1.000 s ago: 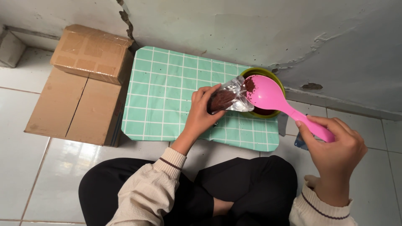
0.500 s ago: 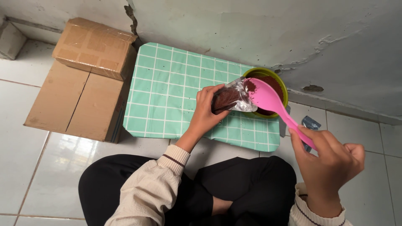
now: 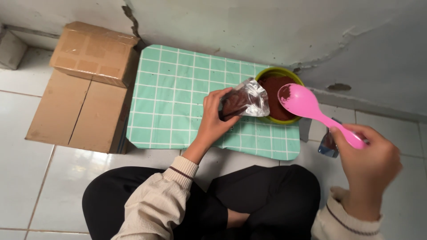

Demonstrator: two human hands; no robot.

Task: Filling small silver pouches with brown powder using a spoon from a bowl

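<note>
My left hand (image 3: pixel 212 121) grips a clear plastic bag of dark brown powder (image 3: pixel 243 102), tilted on its side with its open mouth at the rim of a green bowl (image 3: pixel 268 74). The bowl holds more brown powder and stands at the far right of a small green checked table (image 3: pixel 173 93). My right hand (image 3: pixel 370 164) holds the handle of a big pink spoon (image 3: pixel 307 106). The spoon's head hangs just right of the bowl, a trace of powder on it.
Two cardboard boxes (image 3: pixel 80 84) stand left of the table, the smaller on top of the bigger. A rough grey wall (image 3: pixel 275 26) runs behind. A small dark packet (image 3: pixel 328 144) lies on the white floor tiles under the spoon handle. My crossed legs (image 3: pixel 249 200) are in front.
The pink spoon has drawn back to the right, out of the bag's mouth and off the bowl. My left hand has kept the bag at the bowl's rim.
</note>
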